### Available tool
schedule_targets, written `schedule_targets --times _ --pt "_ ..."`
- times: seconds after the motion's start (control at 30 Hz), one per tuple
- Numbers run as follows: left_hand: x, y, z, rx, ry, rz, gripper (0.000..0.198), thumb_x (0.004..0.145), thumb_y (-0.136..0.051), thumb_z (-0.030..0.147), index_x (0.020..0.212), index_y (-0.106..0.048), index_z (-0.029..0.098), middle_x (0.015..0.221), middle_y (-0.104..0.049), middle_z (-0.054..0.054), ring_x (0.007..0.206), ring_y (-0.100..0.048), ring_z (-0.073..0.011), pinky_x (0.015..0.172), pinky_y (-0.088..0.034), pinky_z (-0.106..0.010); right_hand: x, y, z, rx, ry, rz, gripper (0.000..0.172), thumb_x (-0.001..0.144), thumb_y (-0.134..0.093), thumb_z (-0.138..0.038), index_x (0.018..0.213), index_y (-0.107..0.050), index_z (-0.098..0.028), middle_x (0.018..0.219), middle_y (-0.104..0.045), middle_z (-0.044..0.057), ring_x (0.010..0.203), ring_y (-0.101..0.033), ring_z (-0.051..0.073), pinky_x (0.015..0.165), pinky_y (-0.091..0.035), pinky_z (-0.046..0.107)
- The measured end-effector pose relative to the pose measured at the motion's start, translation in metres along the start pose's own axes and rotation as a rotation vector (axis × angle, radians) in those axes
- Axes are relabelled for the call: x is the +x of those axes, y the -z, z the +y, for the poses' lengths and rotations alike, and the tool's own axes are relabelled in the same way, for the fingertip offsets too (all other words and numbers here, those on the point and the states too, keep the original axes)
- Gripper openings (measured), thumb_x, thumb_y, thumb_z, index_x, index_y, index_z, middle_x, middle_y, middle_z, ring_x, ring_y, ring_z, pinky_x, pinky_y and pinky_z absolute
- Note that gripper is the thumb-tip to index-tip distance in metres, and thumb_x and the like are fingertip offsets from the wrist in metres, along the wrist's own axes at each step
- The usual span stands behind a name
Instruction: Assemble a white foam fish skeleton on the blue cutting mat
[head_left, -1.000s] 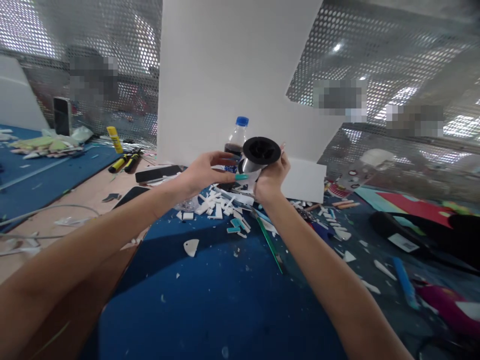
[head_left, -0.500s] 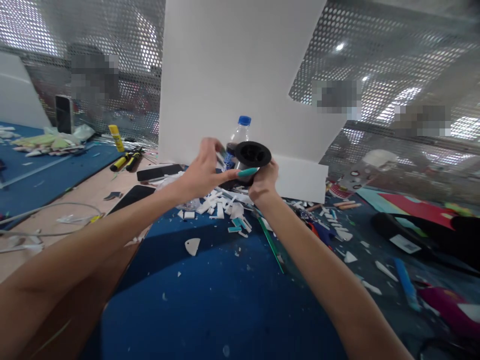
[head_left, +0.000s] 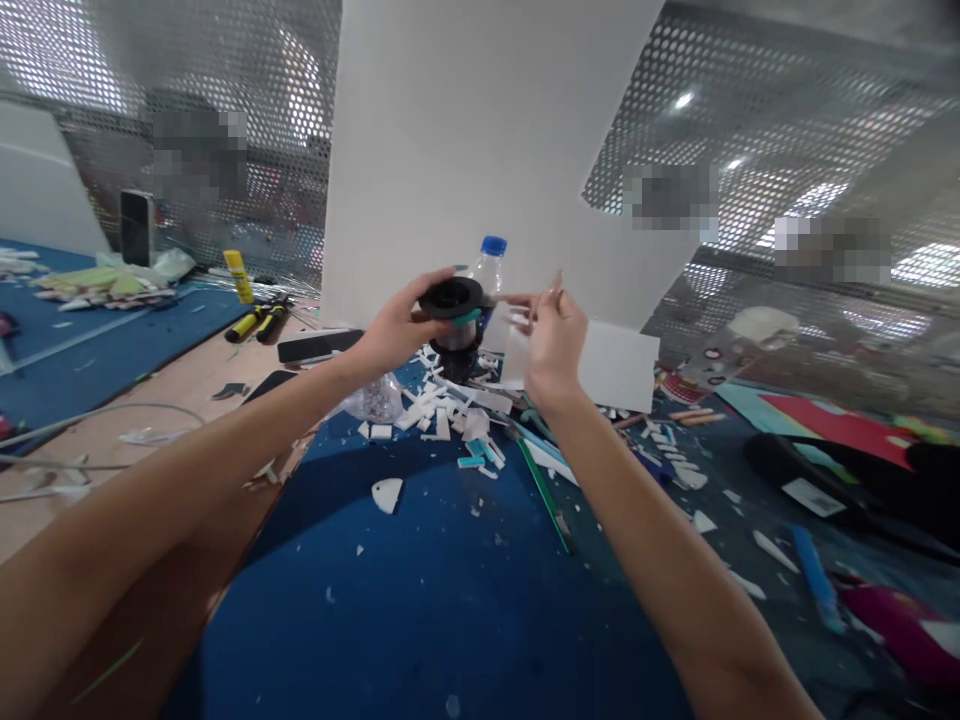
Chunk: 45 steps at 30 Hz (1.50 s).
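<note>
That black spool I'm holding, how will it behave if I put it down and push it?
The spool has round flanges, so on its side it would probably roll. The left hand holds it up alone, so it seems fairly light. It looks like hard plastic, likely stiff.

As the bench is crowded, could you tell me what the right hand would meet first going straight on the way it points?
Probably the black plastic spool in the left hand; the clear blue-capped bottle looks farther back, though depth is unclear.
</note>
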<state>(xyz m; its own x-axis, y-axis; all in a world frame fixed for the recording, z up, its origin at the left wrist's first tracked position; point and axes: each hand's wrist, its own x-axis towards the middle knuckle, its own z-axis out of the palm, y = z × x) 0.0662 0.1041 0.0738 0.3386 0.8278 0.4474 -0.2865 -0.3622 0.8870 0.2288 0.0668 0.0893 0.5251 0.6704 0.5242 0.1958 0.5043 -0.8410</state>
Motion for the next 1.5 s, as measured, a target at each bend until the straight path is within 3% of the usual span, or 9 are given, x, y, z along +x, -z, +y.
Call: schedule_targets --times 0.13,0.3,0.53,0.73,0.87,1.03,1.23,1.37,1.5 --pt "0.008 0.014 -0.015 0.024 0.029 0.106 0.059 0.065 -0.077 0.014 0.118 -0.058 0.03 0.109 -0.065 -0.002 0.108 -0.059 -0.0247 0.084 -0.054 -0.038 0.012 0.014 -0.02 0.004 0.223 -0.007 0.04 0.093 -0.042 -0.043 0.06 -0.04 -0.021 0.075 -0.063 0.002 0.081 -0.062 0.013 0.064 -0.042 0.027" --pt "0.012 0.021 -0.025 0.04 0.039 0.161 0.054 0.062 -0.077 0.009 0.109 -0.06 0.03 0.112 -0.063 -0.002 0.107 -0.058 -0.0242 0.078 -0.055 -0.033 0.019 0.032 -0.043 0.141 0.234 -0.182 0.043 0.095 -0.037 -0.046 0.061 -0.036 -0.02 0.087 -0.066 0.002 0.103 -0.063 0.02 0.08 -0.045 0.04" --pt "0.016 0.027 -0.025 0.032 -0.011 0.317 0.053 0.058 -0.081 0.013 0.103 -0.056 0.024 0.111 -0.059 -0.003 0.104 -0.057 -0.0201 0.079 -0.053 -0.028 -0.002 0.025 -0.072 0.17 -0.029 -0.375 0.042 0.093 -0.043 -0.044 0.059 -0.035 -0.022 0.059 -0.047 -0.003 0.072 -0.063 0.014 0.077 -0.054 0.039" --pt "0.019 0.027 -0.027 -0.089 0.016 0.447 0.049 0.06 -0.08 0.019 0.095 -0.045 0.023 0.111 -0.057 -0.004 0.104 -0.058 -0.0191 0.081 -0.053 -0.031 -0.044 0.005 -0.097 0.219 -0.097 -0.404 0.044 0.094 -0.043 -0.042 0.056 -0.036 -0.021 0.062 -0.049 0.0 0.089 -0.066 0.019 0.08 -0.056 0.039" --pt "0.022 0.028 -0.026 -0.224 0.041 0.448 0.043 0.066 -0.075 0.024 0.092 -0.04 0.025 0.104 -0.06 -0.002 0.105 -0.06 -0.019 0.084 -0.053 -0.034 -0.06 -0.001 -0.099 0.282 -0.204 -0.519 0.044 0.094 -0.043 -0.043 0.056 -0.034 -0.023 0.058 -0.042 -0.001 0.075 -0.062 0.015 0.079 -0.057 0.038" --pt "0.028 0.038 -0.023 -0.335 0.028 0.457 0.05 0.067 -0.075 0.029 0.098 -0.036 0.03 0.106 -0.062 0.0 0.109 -0.059 -0.0188 0.086 -0.053 -0.036 -0.057 -0.002 -0.09 0.288 -0.475 -0.722 0.047 0.093 -0.047 -0.041 0.053 -0.031 -0.023 0.05 -0.028 -0.006 0.049 -0.042 0.009 0.073 -0.056 0.037" --pt "0.034 0.049 -0.02 -0.421 -0.015 0.474 0.046 0.07 -0.073 0.026 0.102 -0.041 0.032 0.109 -0.063 0.004 0.109 -0.06 -0.0155 0.087 -0.053 -0.031 -0.041 0.005 -0.091 0.23 -0.553 -0.706 0.05 0.099 -0.036 -0.033 0.05 -0.04 -0.02 0.047 -0.036 -0.004 0.045 -0.04 0.009 0.064 -0.054 0.032" --pt "0.038 0.054 -0.016 -0.493 0.047 0.433 0.026 0.081 -0.064 0.039 0.101 -0.053 0.026 0.1 -0.069 -0.002 0.108 -0.062 -0.0185 0.091 -0.052 -0.034 -0.041 0.008 -0.089 0.175 -0.583 -0.949 0.051 0.098 -0.032 -0.028 0.049 -0.043 -0.02 0.043 -0.041 -0.003 0.041 -0.042 0.01 0.059 -0.053 0.034" --pt "0.038 0.058 -0.009 -0.61 0.153 0.438 0.023 0.091 -0.051 0.039 0.109 -0.055 0.025 0.109 -0.069 -0.005 0.111 -0.061 -0.0226 0.098 -0.047 -0.048 -0.044 0.008 -0.085 0.121 -0.64 -1.182 0.051 0.097 -0.04 -0.033 0.047 -0.043 -0.021 0.041 -0.039 -0.004 0.041 -0.044 0.011 0.06 -0.053 0.034"
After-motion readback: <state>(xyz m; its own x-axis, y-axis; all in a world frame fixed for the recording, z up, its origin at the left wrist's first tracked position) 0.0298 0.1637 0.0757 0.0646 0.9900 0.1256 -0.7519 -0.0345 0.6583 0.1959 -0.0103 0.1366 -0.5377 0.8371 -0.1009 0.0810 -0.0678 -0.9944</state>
